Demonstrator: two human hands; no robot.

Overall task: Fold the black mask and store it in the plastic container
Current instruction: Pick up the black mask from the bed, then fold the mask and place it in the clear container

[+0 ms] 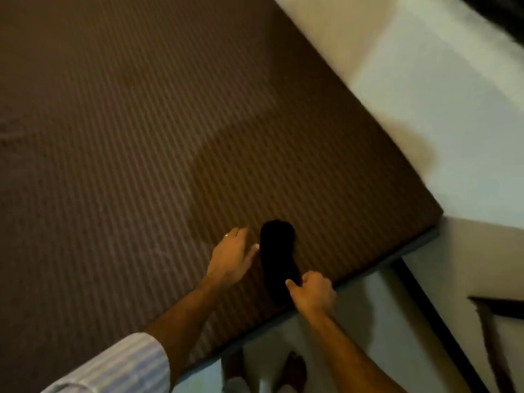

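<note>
Striped bedspread (141, 123): right hand (312, 292) pinches black mask (279, 260), left hand (232, 255) flat.

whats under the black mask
The black mask lies on the brown striped bedcover, near its edge. The right hand grips its near end; the left hand is beside it. Whatever lies beneath the mask is hidden.

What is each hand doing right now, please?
Left hand: open, fingers spread flat on the striped surface beside the black mask, thumb at its edge.
Right hand: closed, pinching the near end of the mask.
</note>
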